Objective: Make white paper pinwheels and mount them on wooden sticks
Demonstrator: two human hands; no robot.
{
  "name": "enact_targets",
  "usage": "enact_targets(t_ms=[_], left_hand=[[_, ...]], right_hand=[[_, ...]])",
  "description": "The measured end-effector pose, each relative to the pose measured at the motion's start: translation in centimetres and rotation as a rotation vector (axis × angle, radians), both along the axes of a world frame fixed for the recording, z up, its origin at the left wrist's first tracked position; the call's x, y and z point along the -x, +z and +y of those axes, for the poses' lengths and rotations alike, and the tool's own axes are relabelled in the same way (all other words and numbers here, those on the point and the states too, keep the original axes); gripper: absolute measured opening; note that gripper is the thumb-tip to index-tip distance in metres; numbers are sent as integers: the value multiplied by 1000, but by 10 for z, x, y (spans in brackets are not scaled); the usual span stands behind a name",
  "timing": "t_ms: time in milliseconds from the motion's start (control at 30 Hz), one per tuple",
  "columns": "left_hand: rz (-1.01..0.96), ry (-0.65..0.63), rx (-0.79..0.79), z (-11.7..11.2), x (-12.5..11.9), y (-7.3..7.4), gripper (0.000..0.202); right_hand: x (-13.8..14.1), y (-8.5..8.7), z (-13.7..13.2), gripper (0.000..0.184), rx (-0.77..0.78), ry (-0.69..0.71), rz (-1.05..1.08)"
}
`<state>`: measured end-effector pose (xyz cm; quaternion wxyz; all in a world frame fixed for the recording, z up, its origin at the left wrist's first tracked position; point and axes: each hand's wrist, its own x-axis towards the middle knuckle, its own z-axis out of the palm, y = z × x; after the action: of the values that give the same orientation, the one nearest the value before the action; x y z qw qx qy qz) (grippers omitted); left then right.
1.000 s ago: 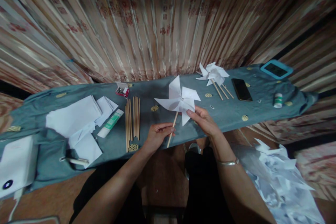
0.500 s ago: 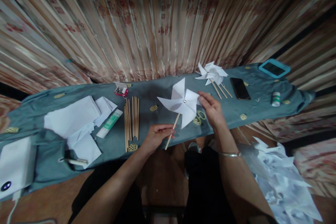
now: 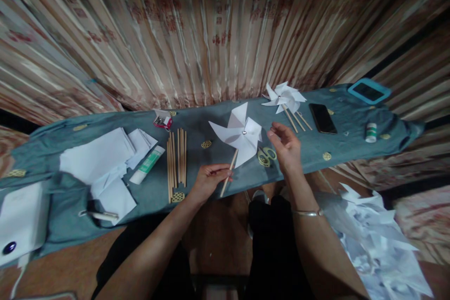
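On the tabletop (image 3: 197, 122), papers (image 3: 96, 152) lie at nine o'clock from the held pinwheel (image 3: 241, 138). Nearer, between eight and nine, come a glue tube (image 3: 146, 165) and two groups of sticks (image 3: 171, 164). At seven, the left hand (image 3: 210, 182) pinches the pinwheel's stem, its blades tilting over the tabletop's middle. Scissors (image 3: 267, 151) lie at four. At three, the right hand (image 3: 288, 146) hovers near the blades, not touching, fingers slightly parted. Other pinwheels (image 3: 286, 97) lie at two, and a phone (image 3: 322, 118) nearer three.
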<state>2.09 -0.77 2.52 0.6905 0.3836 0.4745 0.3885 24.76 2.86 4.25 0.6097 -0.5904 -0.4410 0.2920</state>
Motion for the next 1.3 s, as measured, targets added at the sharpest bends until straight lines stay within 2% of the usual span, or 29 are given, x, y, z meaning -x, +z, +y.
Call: enact_targets(t_ms=[133, 233, 300, 367, 467, 533, 933, 1167, 1300], left_hand=[[43, -29, -9, 0, 1, -2, 35], [63, -49, -7, 2, 2, -2, 35], [76, -50, -36, 4, 4, -2, 31], [99, -56, -93, 6, 6, -1, 27], [130, -58, -183, 9, 10, -3, 23], [134, -44, -225, 11, 12, -7, 22], [167, -35, -293, 19, 19, -19, 18], [93, -10, -307, 23, 17, -22, 18], [105, 4, -318, 25, 16, -22, 20]], right_hand=[[0, 6, -1, 66, 13, 166, -130], [-2, 12, 2, 74, 62, 291, -61], [-3, 16, 4, 72, 113, 367, 55], [-2, 20, 4, 59, 151, 404, 147], [0, 24, 2, 38, 166, 405, 172], [2, 25, 1, 34, 180, 403, 149], [13, 17, 7, 27, 284, 403, 137], [25, 5, 11, 29, 279, 279, 280], [30, 0, 14, 25, 261, 264, 370]])
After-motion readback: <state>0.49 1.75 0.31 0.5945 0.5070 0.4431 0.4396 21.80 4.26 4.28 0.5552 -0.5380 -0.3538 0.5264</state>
